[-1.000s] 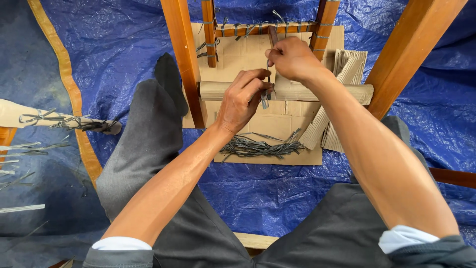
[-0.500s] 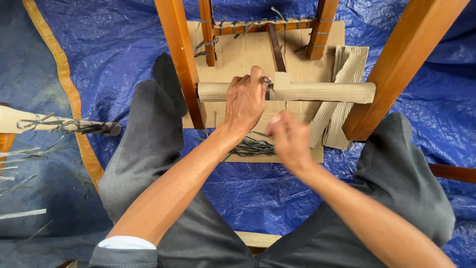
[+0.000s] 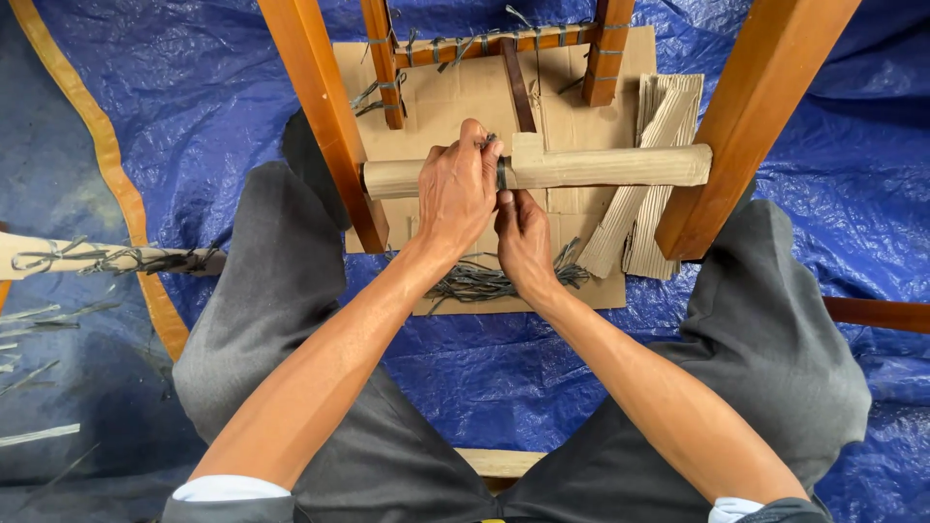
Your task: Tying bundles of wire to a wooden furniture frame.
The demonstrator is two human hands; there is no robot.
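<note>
Floor covered by blue tarp [image 3: 145, 116]. On it: flat cardboard sheet [image 3: 455, 107], wooden frame legs [image 3: 320, 116], loose grey strips [image 3: 39, 373] at left.

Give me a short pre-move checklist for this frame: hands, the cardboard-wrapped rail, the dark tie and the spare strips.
1. Left hand grips the cardboard-wrapped rail: ok.
2. Right hand sits under the rail at the tie: ok.
3. Dark tie goes fully round the rail: cannot tell, fingers hide it.
4. Tie ends pinched in left fingertips: ok.
5. Spare strips lie on the cardboard sheet by the right wrist: ok.
</note>
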